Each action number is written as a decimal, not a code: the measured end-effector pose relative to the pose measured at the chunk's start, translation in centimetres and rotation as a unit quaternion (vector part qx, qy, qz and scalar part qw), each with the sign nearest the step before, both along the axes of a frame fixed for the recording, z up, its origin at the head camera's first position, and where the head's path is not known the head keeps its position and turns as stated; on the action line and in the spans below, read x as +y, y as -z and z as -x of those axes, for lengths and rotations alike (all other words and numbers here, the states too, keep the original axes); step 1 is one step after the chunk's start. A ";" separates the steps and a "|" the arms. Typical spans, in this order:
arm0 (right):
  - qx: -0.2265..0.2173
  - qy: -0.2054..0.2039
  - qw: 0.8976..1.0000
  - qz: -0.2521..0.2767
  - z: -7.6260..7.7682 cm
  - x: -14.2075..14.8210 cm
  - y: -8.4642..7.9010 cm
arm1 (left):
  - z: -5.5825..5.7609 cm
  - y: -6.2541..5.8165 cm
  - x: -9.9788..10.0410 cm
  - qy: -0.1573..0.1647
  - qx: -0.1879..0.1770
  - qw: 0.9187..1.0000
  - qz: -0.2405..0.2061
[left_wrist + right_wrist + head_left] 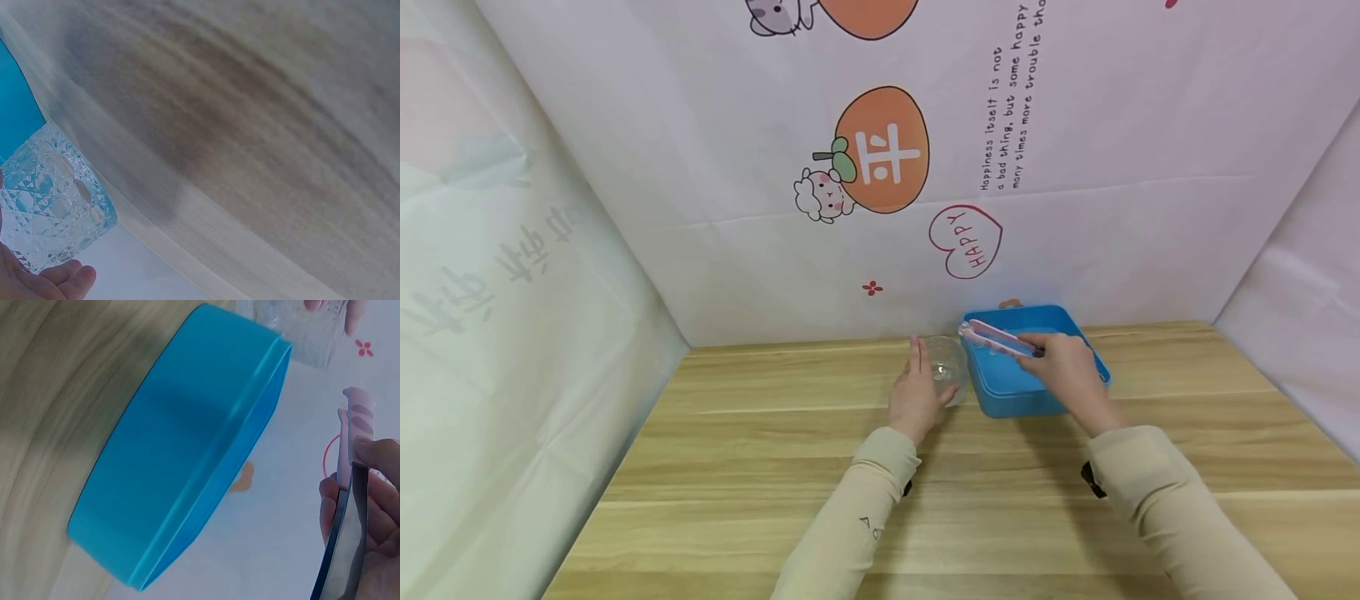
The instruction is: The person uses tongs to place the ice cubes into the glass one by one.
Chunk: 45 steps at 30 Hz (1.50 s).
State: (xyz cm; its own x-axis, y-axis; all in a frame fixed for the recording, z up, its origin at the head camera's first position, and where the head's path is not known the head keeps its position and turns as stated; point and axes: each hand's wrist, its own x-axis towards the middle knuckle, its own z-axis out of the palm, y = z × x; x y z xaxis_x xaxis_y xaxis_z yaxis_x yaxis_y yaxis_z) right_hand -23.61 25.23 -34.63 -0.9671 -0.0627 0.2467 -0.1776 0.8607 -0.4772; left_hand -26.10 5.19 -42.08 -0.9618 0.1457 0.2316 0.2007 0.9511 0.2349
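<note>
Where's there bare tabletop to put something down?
The wooden table is bare from the left sheet to the left hand, and between the right sleeve and right sheet. There's also room before the blue box, between the arms. It's crowded where the glass sits beside the box, under the tongs.

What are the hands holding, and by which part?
The right hand grips the tongs where pink ends meet metal arms; the left hand holds the clear glass by its side.

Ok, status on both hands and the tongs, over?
Left hand holding clear cup. Right hand gripping tongs over the blue box. Nothing visible blocking the tongs.
</note>
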 end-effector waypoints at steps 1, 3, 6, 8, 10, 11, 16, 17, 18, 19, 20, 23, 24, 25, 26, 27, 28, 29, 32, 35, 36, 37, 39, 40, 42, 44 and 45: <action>-0.002 -0.005 1.000 0.001 0.0 -0.2 0.0 | 0.0 0.0 0.0 -0.001 0.001 1.000 0.002; -0.003 -0.012 1.000 -0.001 0.0 -0.6 0.0 | 0.0 0.0 0.0 -0.002 0.003 1.000 0.007; -0.009 -0.022 1.000 -0.003 -0.1 -1.0 0.1 | 0.1 0.1 -0.1 -0.004 0.005 1.000 0.015; -0.013 -0.028 1.000 -0.003 -0.2 -1.3 0.1 | 0.1 0.2 -0.1 -0.004 0.006 1.000 0.018; -0.016 -0.032 0.999 -0.004 -0.2 -1.5 0.1 | 0.1 0.2 -0.1 -0.004 0.007 1.000 0.021; -0.015 -0.034 0.999 -0.006 -0.2 -1.5 0.1 | 0.1 0.2 -0.1 -0.005 0.008 1.000 0.024; -0.006 -0.050 0.998 -0.021 -0.1 -1.7 0.5 | 0.1 0.2 -0.1 -0.008 0.014 0.999 0.035; -0.007 -0.053 0.998 -0.023 -0.1 -1.8 0.6 | 0.1 0.2 -0.1 -0.009 0.013 0.999 0.037; -0.009 -0.057 0.998 -0.025 0.0 -1.8 0.7 | 0.1 0.2 -0.1 -0.009 0.012 0.999 0.036; -0.011 -0.059 0.998 -0.027 0.0 -1.8 0.8 | 0.1 0.2 -0.1 -0.009 0.009 0.999 0.037; -0.016 -0.060 0.998 -0.026 0.0 -1.9 0.8 | 0.1 0.2 -0.1 -0.008 0.006 0.999 0.036; -0.026 -0.061 0.998 -0.025 0.0 -1.9 0.9 | 0.1 0.3 -0.2 -0.005 -0.001 1.000 0.029; -0.027 -0.062 0.997 -0.024 0.1 -2.0 0.9 | 0.1 0.3 -0.2 -0.004 -0.004 1.000 0.025; -0.028 -0.062 0.997 -0.025 0.1 -2.0 0.9 | 0.1 0.3 -0.2 -0.003 -0.007 1.000 0.024; -0.030 -0.062 0.997 -0.025 0.1 -2.0 0.9 | 0.2 0.3 -0.2 -0.003 -0.010 1.000 0.021; -0.029 -0.062 0.997 -0.025 0.1 -2.0 0.9 | 0.2 0.3 -0.2 -0.003 -0.012 1.000 0.019; -0.028 -0.062 0.997 -0.026 0.2 -2.0 0.9 | 0.2 0.3 -0.2 -0.003 -0.015 1.000 0.019; -0.028 -0.063 0.997 -0.027 0.2 -2.0 0.9 | 0.2 0.3 -0.2 -0.003 -0.019 1.000 0.018; -0.026 -0.063 0.997 -0.028 0.2 -2.0 0.9 | 0.3 0.3 -0.1 -0.002 -0.016 1.000 0.014; -0.023 -0.064 0.997 -0.029 0.2 -1.9 1.0 | 0.4 0.4 -0.1 -0.001 -0.007 1.000 0.015; -0.021 -0.065 0.997 -0.029 0.3 -1.9 1.1 | 0.4 0.4 -0.1 -0.001 -0.003 1.000 0.016; -0.020 -0.065 0.997 -0.029 0.3 -1.9 1.1 | 0.4 0.4 -0.1 -0.001 -0.002 1.000 0.017; -0.018 -0.067 0.997 -0.030 0.3 -1.9 1.1 | 0.4 0.4 -0.1 -0.002 -0.001 1.000 0.019; -0.018 -0.068 0.997 -0.030 0.3 -1.9 1.2 | 0.3 0.4 -0.1 -0.002 -0.001 1.000 0.021; -0.019 -0.069 0.997 -0.030 0.3 -2.0 1.2 | 0.3 0.3 -0.1 -0.001 0.000 1.000 0.020; -0.021 -0.070 0.997 -0.030 0.3 -2.0 1.2 | 0.2 0.2 -0.1 0.000 -0.001 1.000 0.018; -0.022 -0.069 0.997 -0.029 0.3 -2.0 1.2 | 0.2 0.2 -0.1 0.001 -0.002 1.000 0.016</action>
State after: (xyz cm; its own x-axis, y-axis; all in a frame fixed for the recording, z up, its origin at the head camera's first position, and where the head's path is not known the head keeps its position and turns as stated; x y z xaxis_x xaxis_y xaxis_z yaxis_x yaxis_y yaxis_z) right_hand -23.91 23.24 -35.81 -0.9581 -0.2089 0.1961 -0.2761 0.8558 -0.4375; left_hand -26.31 5.12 -42.24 -0.9625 0.1542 0.2234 0.2010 0.9580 0.2047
